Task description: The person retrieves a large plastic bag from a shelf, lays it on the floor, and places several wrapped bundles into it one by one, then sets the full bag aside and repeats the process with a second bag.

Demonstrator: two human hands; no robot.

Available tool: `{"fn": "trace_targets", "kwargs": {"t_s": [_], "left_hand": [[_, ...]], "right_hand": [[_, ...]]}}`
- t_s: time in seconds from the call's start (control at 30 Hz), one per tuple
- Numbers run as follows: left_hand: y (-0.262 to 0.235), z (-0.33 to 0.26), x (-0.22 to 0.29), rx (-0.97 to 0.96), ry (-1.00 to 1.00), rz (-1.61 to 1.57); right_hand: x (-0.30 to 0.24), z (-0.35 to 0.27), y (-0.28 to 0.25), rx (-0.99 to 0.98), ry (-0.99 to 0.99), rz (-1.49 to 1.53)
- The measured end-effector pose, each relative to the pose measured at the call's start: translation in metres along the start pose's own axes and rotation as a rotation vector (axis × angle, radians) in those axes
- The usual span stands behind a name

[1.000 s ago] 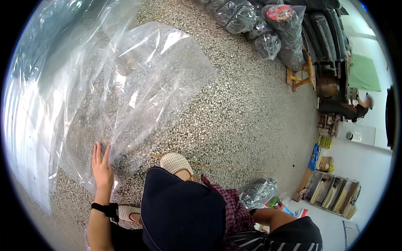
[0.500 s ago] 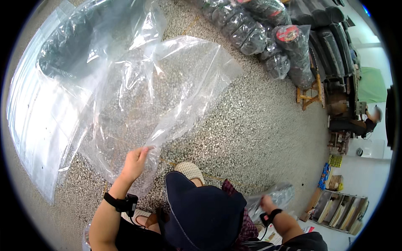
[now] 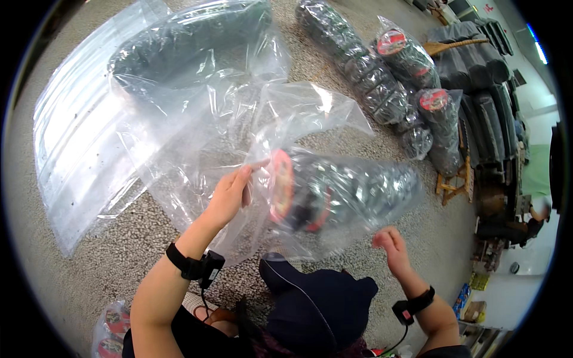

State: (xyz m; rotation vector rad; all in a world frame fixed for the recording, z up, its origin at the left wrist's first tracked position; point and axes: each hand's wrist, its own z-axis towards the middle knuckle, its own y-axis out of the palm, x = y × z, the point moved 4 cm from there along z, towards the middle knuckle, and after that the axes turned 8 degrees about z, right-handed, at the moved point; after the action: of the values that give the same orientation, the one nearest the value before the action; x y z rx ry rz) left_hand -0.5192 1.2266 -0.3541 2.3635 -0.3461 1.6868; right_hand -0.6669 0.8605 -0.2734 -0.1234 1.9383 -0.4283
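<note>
A large clear plastic bag [image 3: 197,128] lies spread over the floor, and my left hand [image 3: 230,194] is closed on its near edge, index finger stretched along the film. Just right of that hand is a long bundle [image 3: 358,182] of dark round pieces in clear wrap, blurred, with a red label on its left end. It lies at the bag's mouth; whether it is inside or over the film I cannot tell. My right hand [image 3: 391,247] is below the bundle's right part, slightly apart from it, fingers loosely bent and nothing visible in them. Another dark wrapped bundle [image 3: 197,39] sits at the bag's far end.
Clear film sheeting [image 3: 77,155] covers the floor at left. More wrapped bundles [image 3: 364,68] lie at the far right, beside a wooden stool [image 3: 455,184] and stacked dark rolls [image 3: 492,122]. A dark cap [image 3: 322,298] blocks the near middle. Another person [image 3: 525,227] is at far right.
My right hand has come up and left from low right, and the bundle it held now lies at the bag's mouth, released. My left hand has moved up and right with the bag edge.
</note>
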Motion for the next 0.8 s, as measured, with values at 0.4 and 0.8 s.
{"fn": "trace_targets", "kwargs": {"t_s": [0.4,0.8], "left_hand": [[0.016,-0.057,0.042,-0.244,0.171,0.574],[0.060,-0.072,0.041,-0.591,0.507,0.850]], "right_hand": [[-0.056,0.194,0.139,-0.629,-1.133,-1.016],[0.003,0.244,0.212,-0.344,0.031,0.742]]}}
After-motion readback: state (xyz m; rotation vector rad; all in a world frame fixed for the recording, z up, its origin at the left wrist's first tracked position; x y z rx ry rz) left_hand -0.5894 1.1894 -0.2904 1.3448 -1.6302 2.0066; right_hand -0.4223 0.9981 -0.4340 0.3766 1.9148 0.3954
